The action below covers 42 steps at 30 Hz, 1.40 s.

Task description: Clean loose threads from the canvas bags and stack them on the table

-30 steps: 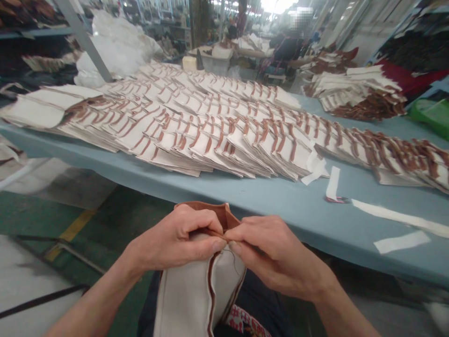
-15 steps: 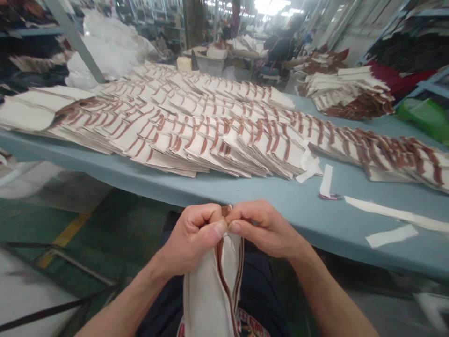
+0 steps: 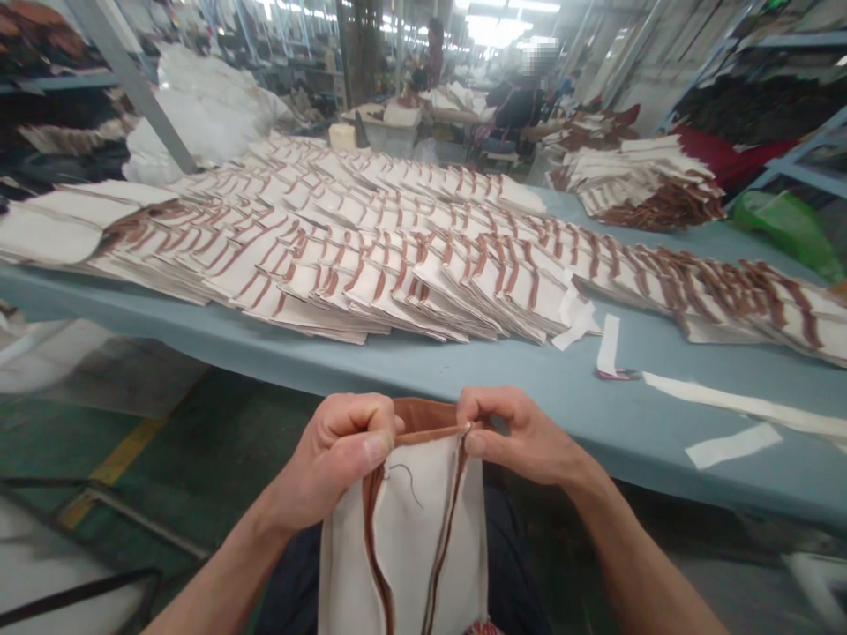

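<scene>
A sewn piece (image 3: 416, 529), white on the outside and brown inside, hangs between my two hands over my lap. Its upper end is spread apart, showing the brown lining, and two brown-edged seams run down its front. My left hand (image 3: 350, 450) pinches the left side of the rim between thumb and fingers. At the right corner of the rim, by the seam, my right hand (image 3: 513, 432) grips the edge. A loose dark thread (image 3: 411, 485) lies on the white face near the top. The lower end of the piece runs out of view.
Overlapping rows of similar white-and-brown pieces (image 3: 371, 273) cover much of the blue table (image 3: 278, 362). White strips (image 3: 734, 445) and small snips (image 3: 615, 374) lie to the right. A green bag (image 3: 787, 229) sits at far right. A seated person (image 3: 520, 110) is in the background.
My hands have moved apart, spreading the top of the piece that was bunched together. Its front face and brown inside now show more widely.
</scene>
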Available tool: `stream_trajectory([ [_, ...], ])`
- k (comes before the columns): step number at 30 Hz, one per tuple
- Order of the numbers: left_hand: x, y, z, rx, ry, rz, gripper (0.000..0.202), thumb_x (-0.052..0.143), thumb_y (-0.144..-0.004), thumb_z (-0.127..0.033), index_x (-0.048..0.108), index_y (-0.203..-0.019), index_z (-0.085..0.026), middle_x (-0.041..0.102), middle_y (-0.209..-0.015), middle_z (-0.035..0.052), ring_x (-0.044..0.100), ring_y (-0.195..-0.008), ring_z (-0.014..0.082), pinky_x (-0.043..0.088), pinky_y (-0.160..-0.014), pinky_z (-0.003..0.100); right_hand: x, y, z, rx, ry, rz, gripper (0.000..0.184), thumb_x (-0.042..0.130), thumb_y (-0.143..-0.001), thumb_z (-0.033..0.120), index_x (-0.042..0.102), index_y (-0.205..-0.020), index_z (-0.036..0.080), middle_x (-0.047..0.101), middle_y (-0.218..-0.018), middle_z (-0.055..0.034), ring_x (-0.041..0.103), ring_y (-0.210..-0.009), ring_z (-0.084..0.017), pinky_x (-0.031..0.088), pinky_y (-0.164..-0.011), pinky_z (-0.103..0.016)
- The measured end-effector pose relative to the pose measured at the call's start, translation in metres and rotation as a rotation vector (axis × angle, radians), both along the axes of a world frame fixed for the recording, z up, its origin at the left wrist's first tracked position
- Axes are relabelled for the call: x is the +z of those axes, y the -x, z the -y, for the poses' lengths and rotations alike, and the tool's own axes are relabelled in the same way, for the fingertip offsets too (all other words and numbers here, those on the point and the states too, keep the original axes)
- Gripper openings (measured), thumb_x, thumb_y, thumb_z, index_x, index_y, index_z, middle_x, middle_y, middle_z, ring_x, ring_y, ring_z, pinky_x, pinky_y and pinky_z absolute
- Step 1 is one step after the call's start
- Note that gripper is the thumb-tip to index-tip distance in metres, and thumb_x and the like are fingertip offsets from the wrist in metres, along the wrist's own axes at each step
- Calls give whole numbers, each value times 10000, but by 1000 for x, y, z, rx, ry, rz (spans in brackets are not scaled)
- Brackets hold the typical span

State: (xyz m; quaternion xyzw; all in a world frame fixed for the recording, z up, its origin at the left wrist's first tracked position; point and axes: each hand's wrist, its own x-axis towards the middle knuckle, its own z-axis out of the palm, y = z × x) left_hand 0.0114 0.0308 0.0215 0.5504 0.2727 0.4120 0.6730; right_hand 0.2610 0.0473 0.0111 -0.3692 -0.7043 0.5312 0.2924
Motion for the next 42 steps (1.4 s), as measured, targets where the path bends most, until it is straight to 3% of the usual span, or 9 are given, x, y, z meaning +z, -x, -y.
stream_trajectory([
  [7,2,13,-10,-73,-44,-155,584,683,-893,-571,356,-582,-199,282,-564,-71,235,-523,79,177,-480,233,22,-11,10,-50,0,-61,538,703,-892,645,531,-678,182,421,-621,47,340,-569,-101,256,-502,-235],
  [13,7,0,-2,-160,48,391,538,668,-908,-452,273,-622,-224,280,-549,-73,243,-451,79,224,-420,208,15,5,-2,-52,99,-210,560,758,-821,672,507,-674,193,389,-604,61,291,-562,-99,215,-506,-237],
  [15,3,-1,-3,-144,47,443,528,667,-909,-449,274,-636,-225,293,-556,-71,251,-451,81,232,-419,205,12,7,-4,-67,106,-253,553,775,-813,655,499,-674,196,387,-606,63,273,-562,-97,206,-509,-239],
  [20,-10,21,-20,-18,-99,76,484,680,-912,-544,473,-662,-184,408,-611,-51,349,-530,94,300,-498,202,22,0,0,-60,76,-216,500,764,-844,625,558,-710,189,370,-607,65,274,-560,-102,203,-508,-246],
  [23,-3,29,-29,-40,-292,-244,395,611,-955,-529,628,-794,-168,550,-739,-6,498,-672,144,394,-617,228,31,1,4,-37,77,-207,509,760,-844,634,561,-696,190,374,-602,63,284,-549,-100,203,-495,-248],
  [26,12,19,-31,-108,-478,-435,222,587,-953,-364,670,-914,-162,660,-904,36,592,-851,188,442,-791,265,37,9,7,2,89,-216,509,776,-835,623,560,-680,189,406,-611,54,313,-561,-103,227,-498,-246],
  [29,20,0,-30,-160,-570,-429,127,611,-880,-266,666,-907,-155,677,-903,37,597,-880,189,433,-857,282,40,15,8,65,60,-190,494,755,-866,603,564,-679,187,447,-633,43,354,-589,-111,268,-524,-248],
  [35,22,-21,-27,-193,-559,-390,113,549,-829,-201,639,-787,-147,638,-774,7,550,-743,146,419,-749,257,31,10,9,20,56,-108,506,726,-884,614,550,-681,186,451,-646,46,355,-602,-109,266,-539,-252],
  [42,14,-26,-28,-242,-350,-371,131,570,-831,-241,593,-735,-154,507,-690,-46,432,-620,96,355,-579,205,2,9,4,-15,136,-158,525,759,-842,637,540,-689,185,458,-668,46,361,-634,-114,287,-572,-254],
])
